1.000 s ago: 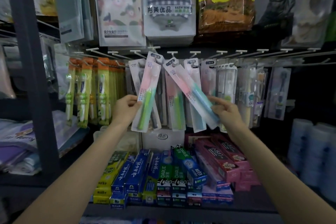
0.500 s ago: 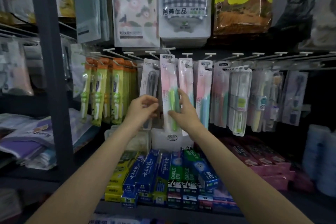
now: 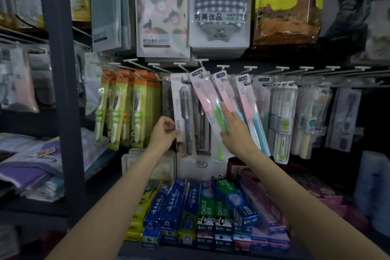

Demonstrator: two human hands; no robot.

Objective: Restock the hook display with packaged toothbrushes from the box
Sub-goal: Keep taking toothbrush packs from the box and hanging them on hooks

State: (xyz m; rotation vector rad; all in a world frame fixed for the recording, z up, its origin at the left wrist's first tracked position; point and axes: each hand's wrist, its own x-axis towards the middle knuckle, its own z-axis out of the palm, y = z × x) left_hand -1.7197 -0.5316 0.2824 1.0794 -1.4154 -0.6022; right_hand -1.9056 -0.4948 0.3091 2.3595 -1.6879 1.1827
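A row of white hooks (image 3: 221,67) carries packaged toothbrushes. My left hand (image 3: 165,133) pinches the lower left edge of a white pack with a dark grey toothbrush (image 3: 182,110), which hangs nearly straight. Just right of it, a pink-and-green toothbrush pack (image 3: 207,110) hangs tilted, its bottom swung to the right. My right hand (image 3: 235,131) lies against that pack and the pink-and-blue pack (image 3: 251,112) behind it, with the fingers straight and the index finger pointing up. The box is not in view.
Yellow-green children's toothbrush packs (image 3: 118,112) hang at the left beside a dark shelf post (image 3: 61,91). More packs (image 3: 282,122) hang to the right. Toothpaste boxes (image 3: 206,207) fill the shelf below my arms. Bagged towels (image 3: 219,6) hang above the hooks.
My left hand went from the pink-and-green pack to the dark toothbrush pack. My right hand came in from the right onto the pink-and-green pack, which now hangs tilted.
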